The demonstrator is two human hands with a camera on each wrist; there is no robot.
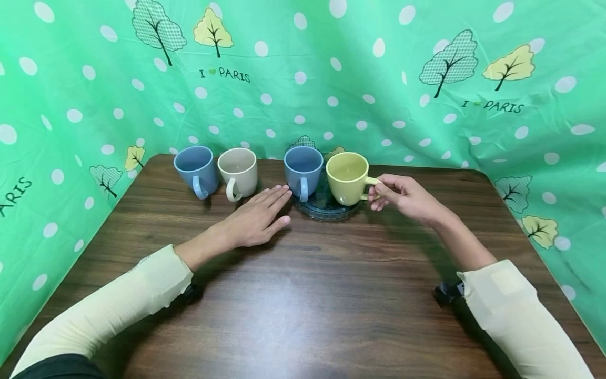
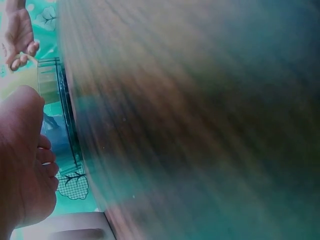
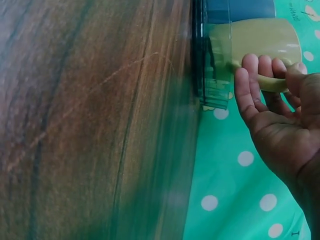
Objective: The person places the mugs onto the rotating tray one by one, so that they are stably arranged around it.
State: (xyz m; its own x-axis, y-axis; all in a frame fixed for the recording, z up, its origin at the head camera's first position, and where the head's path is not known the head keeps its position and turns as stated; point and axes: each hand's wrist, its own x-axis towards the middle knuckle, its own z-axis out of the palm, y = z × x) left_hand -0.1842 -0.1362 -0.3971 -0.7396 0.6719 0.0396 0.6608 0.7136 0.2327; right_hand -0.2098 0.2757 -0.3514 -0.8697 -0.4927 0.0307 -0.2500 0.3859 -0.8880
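Note:
My right hand (image 1: 402, 196) grips the handle of a yellow mug (image 1: 347, 179), fingers curled round it; the right wrist view shows the same hold on the yellow mug (image 3: 265, 47). That mug overlaps the right side of a round, clear glass tray (image 1: 326, 211). On the tray's left side is a blue mug (image 1: 303, 167), its handle toward me. Beside it, my left hand (image 1: 258, 217) reaches out with straight fingers, palm down, fingertips right at the tray's left edge. In the left wrist view, the left hand (image 2: 25, 160) overlaps part of the tray (image 2: 67, 115).
Left of the tray, another blue mug (image 1: 196, 171) and a white mug (image 1: 239, 173) stand side by side on the dark wooden table (image 1: 303, 295). A green patterned curtain (image 1: 303, 79) hangs behind the table and along its sides.

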